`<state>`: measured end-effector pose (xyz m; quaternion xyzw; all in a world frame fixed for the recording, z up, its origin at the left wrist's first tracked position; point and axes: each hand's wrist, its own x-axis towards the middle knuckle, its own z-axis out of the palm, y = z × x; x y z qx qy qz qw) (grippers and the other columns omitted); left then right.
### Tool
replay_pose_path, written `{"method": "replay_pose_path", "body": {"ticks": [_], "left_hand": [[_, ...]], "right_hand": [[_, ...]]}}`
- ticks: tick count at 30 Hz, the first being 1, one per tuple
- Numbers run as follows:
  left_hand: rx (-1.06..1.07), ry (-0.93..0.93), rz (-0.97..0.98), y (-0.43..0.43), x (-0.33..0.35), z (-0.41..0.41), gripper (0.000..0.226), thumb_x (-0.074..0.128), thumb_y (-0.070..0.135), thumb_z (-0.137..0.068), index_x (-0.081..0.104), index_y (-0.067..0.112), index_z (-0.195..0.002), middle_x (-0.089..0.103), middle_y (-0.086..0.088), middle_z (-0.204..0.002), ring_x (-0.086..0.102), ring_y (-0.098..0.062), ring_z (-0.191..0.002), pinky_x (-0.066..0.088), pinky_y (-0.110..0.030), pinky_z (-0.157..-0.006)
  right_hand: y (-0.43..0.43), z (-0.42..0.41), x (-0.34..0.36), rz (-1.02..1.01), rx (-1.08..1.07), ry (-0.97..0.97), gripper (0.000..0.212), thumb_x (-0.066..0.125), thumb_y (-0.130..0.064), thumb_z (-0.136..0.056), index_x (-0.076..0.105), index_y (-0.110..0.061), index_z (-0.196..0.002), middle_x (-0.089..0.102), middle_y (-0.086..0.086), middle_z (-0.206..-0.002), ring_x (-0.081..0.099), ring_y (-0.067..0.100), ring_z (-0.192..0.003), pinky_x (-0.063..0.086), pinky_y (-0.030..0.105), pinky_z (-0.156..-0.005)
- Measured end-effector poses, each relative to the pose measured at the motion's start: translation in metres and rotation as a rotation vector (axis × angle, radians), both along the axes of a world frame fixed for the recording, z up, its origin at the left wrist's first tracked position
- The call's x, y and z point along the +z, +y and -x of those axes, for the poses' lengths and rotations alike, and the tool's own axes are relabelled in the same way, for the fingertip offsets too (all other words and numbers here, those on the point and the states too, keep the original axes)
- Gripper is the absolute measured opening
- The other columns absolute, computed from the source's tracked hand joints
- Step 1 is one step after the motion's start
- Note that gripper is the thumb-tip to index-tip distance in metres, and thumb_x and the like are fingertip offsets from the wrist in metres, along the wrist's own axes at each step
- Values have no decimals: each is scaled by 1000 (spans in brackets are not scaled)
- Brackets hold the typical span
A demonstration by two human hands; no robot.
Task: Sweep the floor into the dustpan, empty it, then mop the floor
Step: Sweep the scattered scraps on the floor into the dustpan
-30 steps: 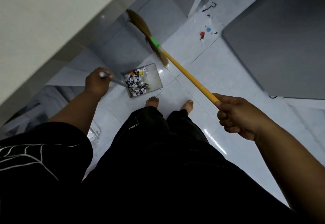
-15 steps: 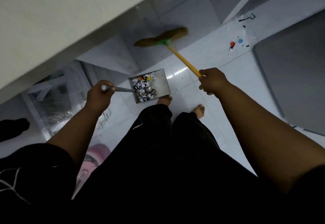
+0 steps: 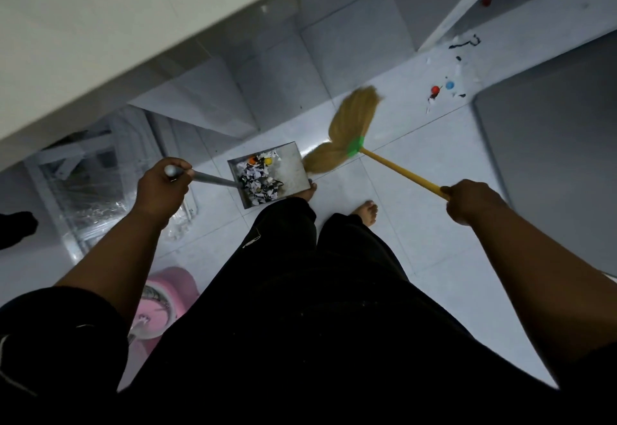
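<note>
Right grip (image 3: 467, 202) curled round the yellow broom (image 3: 350, 130) stick. Stick runs forward-left from it, bristles just beside dustpan (image 3: 292, 170). Left grip (image 3: 160, 187) holds the dustpan handle, pan loaded with scraps. Leftover litter (image 3: 434, 90) lies forward of right grip, beyond the bristles. Right grip is nearer.

I count one straw broom (image 3: 347, 130) with a yellow handle, one grey metal dustpan (image 3: 293, 170), one pink plastic bucket (image 3: 173, 291), two small red round caps (image 3: 434, 89), one small blue round cap (image 3: 449, 85), and two bare feet (image 3: 367, 212).
</note>
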<state>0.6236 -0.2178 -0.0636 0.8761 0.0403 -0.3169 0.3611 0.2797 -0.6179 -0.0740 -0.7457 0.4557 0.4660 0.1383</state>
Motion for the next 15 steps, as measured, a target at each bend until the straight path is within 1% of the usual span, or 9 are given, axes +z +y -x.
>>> {"method": "replay_pose_path", "body": {"ticks": [2,6,8,11,13,15], "left_hand": [[-4,6,11,-7,1,2,19,68,15,-86,65,32,-77,63,2,-80,60,-19,-76,53,-44,-82],[2,9,39,-26,3,5,21,66,14,-87,64,31,-76,61,1,-77,57,-18,-71,50,-41,-77],[0,6,53,-36,4,5,21,66,14,-88,63,31,-77,60,2,-77,56,-16,-70,50,-39,-77],[0,-6,65,-49,6,5,20,66,16,-88,63,33,-77,61,2,-80,57,-17,-74,50,-38,-75],[-2,-9,61,-59,7,6,20,66,17,-88,63,34,-77,62,1,-84,58,-19,-78,51,-40,-80],[-3,-12,68,-71,9,9,19,66,16,-88,62,32,-78,63,-1,-87,58,-20,-81,52,-41,-83]], "right_hand": [[-12,21,11,68,24,36,55,49,-19,-86,48,-38,-137,52,1,-89,54,22,-72,44,28,-59],[-25,44,35,163,105,69,52,50,-23,-87,48,-40,-136,59,2,-99,51,21,-72,46,28,-62],[-27,54,51,209,134,25,47,49,-27,-90,50,-41,-135,56,1,-90,50,20,-68,43,26,-59],[-30,74,78,253,143,-57,40,44,-37,-94,49,-45,-133,46,-4,-76,49,18,-61,37,24,-50],[-32,85,90,267,121,-80,36,38,-44,-95,56,-44,-127,48,-4,-70,51,16,-56,36,22,-46],[-34,90,93,277,66,-105,38,33,-49,-95,62,-41,-118,52,-2,-68,53,18,-54,39,23,-46]]}}
